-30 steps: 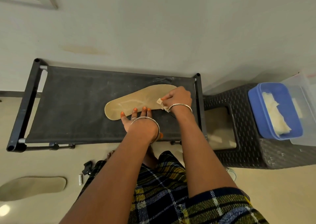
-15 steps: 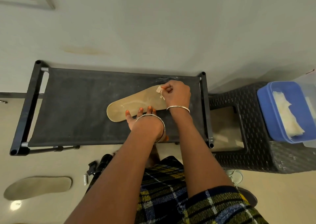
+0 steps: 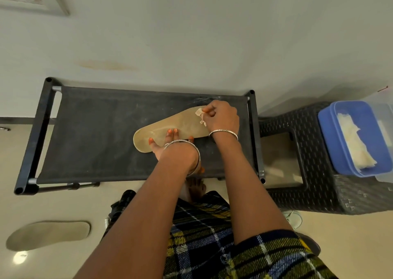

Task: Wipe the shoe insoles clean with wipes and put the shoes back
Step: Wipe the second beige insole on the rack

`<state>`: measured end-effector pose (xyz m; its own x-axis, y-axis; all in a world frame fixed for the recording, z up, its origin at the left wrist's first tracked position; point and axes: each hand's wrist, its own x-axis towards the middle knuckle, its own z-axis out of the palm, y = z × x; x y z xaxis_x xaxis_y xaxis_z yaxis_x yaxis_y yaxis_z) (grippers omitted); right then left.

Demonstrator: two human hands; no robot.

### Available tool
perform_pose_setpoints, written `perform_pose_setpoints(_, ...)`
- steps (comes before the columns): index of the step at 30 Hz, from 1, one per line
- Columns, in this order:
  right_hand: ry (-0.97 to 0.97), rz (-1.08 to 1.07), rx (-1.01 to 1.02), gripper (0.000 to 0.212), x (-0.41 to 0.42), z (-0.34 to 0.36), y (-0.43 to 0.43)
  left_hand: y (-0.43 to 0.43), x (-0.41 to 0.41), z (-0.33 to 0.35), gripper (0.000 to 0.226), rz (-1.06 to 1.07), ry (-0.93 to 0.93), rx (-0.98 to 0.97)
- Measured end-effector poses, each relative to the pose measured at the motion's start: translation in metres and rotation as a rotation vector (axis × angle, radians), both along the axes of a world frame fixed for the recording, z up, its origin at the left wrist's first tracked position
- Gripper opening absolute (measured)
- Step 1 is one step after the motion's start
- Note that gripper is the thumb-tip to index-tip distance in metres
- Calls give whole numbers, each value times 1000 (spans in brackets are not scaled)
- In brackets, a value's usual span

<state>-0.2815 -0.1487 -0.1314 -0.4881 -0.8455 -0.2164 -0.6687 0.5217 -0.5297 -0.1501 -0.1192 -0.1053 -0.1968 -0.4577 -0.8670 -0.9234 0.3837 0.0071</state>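
A tan insole [image 3: 182, 125] lies flat on the black fabric top of a shoe rack [image 3: 95, 134]. My left hand [image 3: 170, 144] presses straight fingers on its middle and holds it down. My right hand [image 3: 221, 117] grips a small crumpled wipe [image 3: 201, 113] against the insole's far right end. A second tan insole [image 3: 49, 234] lies on the floor at the lower left.
A dark woven stool [image 3: 314, 168] stands right of the rack. On it sits a blue tub [image 3: 331, 138] holding pale wipes [image 3: 355, 142]. A wall runs behind the rack. Dark shoes are partly hidden under my arms near the floor.
My right hand has slid the wipe up along the insole from its near right edge to the far right end. The left hand kept pressing the same spot.
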Motion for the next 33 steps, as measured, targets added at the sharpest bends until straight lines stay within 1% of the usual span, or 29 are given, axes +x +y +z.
perform_pose_setpoints(5, -131, 187, 289, 16, -8, 15, 6, -2, -5, 8, 96, 2, -26, 10)
perform_pose_setpoints(7, -123, 143, 265, 16, -11, 14, 6, -2, -6, 9, 97, 3, -30, 13)
perform_pose_setpoints(11, -17, -49, 89, 7, -10, 8, 5, -2, -6, 11, 96, -1, -26, 13)
perform_pose_setpoints(14, 19, -68, 70, 6, -7, 6, 3, -2, -4, 11, 97, -8, -34, 18)
perform_pose_setpoints(16, 24, -18, 100, 7, -1, 5, -1, -3, -5, 11, 96, -13, -41, 17)
perform_pose_setpoints(18, 9, 111, 133, 11, 10, 5, -5, -3, -5, 11, 95, -21, -54, 18)
perform_pose_setpoints(19, -32, 166, 141, 10, 15, 5, -7, -3, -6, 11, 95, -23, -58, 18)
perform_pose_setpoints(21, -102, 211, 158, 10, 16, 5, -8, -3, -7, 11, 96, -23, -61, 16)
perform_pose_setpoints(22, -94, 200, 169, 11, 10, 6, -8, -3, -7, 12, 96, -20, -59, 17)
perform_pose_setpoints(26, 10, -11, 153, 9, -24, 10, -1, -5, -2, 11, 94, -2, -36, 24)
perform_pose_setpoints(28, 48, -70, 126, 4, -26, 10, 3, -6, -1, 11, 94, -3, -31, 23)
perform_pose_setpoints(30, 75, -27, 131, 6, -14, 9, 1, -6, -2, 11, 93, -5, -40, 22)
perform_pose_setpoints(33, 9, 185, 216, 13, 5, 12, -4, -5, -6, 9, 96, -7, -52, 14)
